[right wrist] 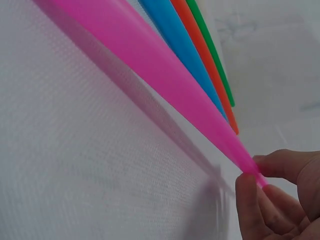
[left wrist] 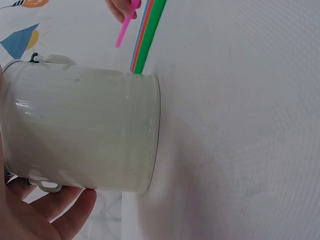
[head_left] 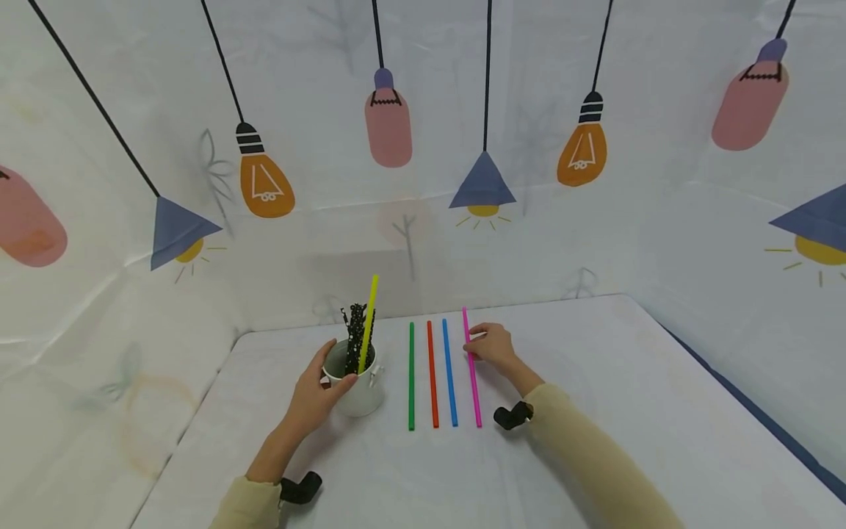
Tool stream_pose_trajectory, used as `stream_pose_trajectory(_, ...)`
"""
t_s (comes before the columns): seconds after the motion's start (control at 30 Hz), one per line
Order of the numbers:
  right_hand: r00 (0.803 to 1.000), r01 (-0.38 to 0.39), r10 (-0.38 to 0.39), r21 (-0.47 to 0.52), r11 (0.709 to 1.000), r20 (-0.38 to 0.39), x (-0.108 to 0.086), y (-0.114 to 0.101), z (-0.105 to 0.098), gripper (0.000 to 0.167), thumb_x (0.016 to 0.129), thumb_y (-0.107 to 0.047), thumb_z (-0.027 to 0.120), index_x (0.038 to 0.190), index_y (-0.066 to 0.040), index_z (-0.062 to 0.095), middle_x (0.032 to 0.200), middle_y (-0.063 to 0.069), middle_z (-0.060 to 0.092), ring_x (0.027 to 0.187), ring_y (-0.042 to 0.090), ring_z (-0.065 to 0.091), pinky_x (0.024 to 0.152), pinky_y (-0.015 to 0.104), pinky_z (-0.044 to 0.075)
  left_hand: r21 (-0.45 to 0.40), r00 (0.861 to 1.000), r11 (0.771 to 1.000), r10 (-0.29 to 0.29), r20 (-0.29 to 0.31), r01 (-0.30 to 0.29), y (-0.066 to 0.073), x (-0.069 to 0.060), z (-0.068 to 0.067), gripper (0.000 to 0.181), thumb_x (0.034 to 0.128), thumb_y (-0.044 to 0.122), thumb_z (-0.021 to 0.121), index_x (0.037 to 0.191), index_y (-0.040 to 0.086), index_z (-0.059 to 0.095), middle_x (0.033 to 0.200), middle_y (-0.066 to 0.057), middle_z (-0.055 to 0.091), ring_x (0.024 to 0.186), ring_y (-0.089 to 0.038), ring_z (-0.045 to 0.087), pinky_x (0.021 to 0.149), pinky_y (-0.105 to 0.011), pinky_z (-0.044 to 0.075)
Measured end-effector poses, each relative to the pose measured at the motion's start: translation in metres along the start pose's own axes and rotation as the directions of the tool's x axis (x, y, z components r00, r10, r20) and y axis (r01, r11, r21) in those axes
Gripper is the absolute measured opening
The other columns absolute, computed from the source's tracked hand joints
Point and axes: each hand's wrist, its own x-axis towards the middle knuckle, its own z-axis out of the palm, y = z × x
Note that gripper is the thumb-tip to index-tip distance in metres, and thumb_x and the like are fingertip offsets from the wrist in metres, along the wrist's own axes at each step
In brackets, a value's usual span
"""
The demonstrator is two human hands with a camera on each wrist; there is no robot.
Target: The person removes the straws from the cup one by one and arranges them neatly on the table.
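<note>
My left hand (head_left: pixel 312 395) grips a small white metal bucket (head_left: pixel 365 397) with side handles, thumb at the near rim and fingers round its left side. Inside the bucket stand several black straws with white specks (head_left: pixel 355 338) and one yellow straw (head_left: pixel 368 323) that leans to the right. Between thumb and fingertips, my right hand (head_left: pixel 494 344) pinches a pink straw (right wrist: pixel 170 85); its shadow falls apart from it in the right wrist view. To the left of it lie a blue straw (head_left: pixel 450 375), a red-orange straw (head_left: pixel 432 375) and a green straw (head_left: pixel 412 378), side by side.
A white cloth covers the table (head_left: pixel 370 477). Behind it hangs a pale sheet (head_left: pixel 317 242) printed with lamps and bulbs. A dark blue strip (head_left: pixel 747 404) runs along the right table edge. Black wrist mounts (head_left: pixel 302 488) sit at both cuffs.
</note>
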Motion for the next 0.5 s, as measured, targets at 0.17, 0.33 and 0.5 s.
stream_pose_trajectory(0.17, 1.0, -0.019, 0.017, -0.07, 0.997, -0.018, -0.0017, -0.0008, 0.0048, 0.034, 0.083, -0.01, 0.076, 0.113, 0.002, 0.065, 0.095, 0.015, 0.068, 0.069, 0.019, 0.062, 0.064, 0.029, 0.055, -0.003, 1.0, 1.0, 0.008, -0.005, -0.008, 0.0005, 0.0009, -0.0003, 0.081, 0.0896, 0.04, 0.07, 0.152, 0.013, 0.027, 0.145, -0.016, 0.042, 0.122, -0.037, 0.051, 0.088, -0.049, 0.051)
stream_pose_trajectory(0.33, 0.999, -0.027, 0.024, -0.096, 0.995, -0.032, -0.0007, -0.0009, 0.0066, 0.031, 0.083, -0.01, 0.075, 0.111, 0.003, 0.067, 0.094, 0.015, 0.067, 0.07, 0.02, 0.061, 0.065, 0.029, 0.055, 0.001, 1.0, 1.0, 0.012, -0.007, -0.012, 0.0007, 0.0025, 0.0003, 0.08, 0.0897, 0.041, 0.07, 0.152, 0.014, 0.027, 0.145, -0.016, 0.042, 0.122, -0.037, 0.051, 0.089, -0.049, 0.051)
stream_pose_trajectory(0.5, 0.999, -0.038, 0.035, -0.107, 0.993, -0.032, 0.0007, -0.0021, 0.0072, 0.029, 0.083, -0.009, 0.075, 0.108, 0.004, 0.068, 0.089, 0.014, 0.068, 0.068, 0.019, 0.061, 0.062, 0.029, 0.054, -0.006, 1.0, 1.0, 0.009, -0.006, -0.009, 0.0001, 0.0025, 0.0001, 0.081, 0.0894, 0.041, 0.07, 0.153, 0.014, 0.027, 0.146, -0.015, 0.041, 0.122, -0.036, 0.051, 0.089, -0.048, 0.051)
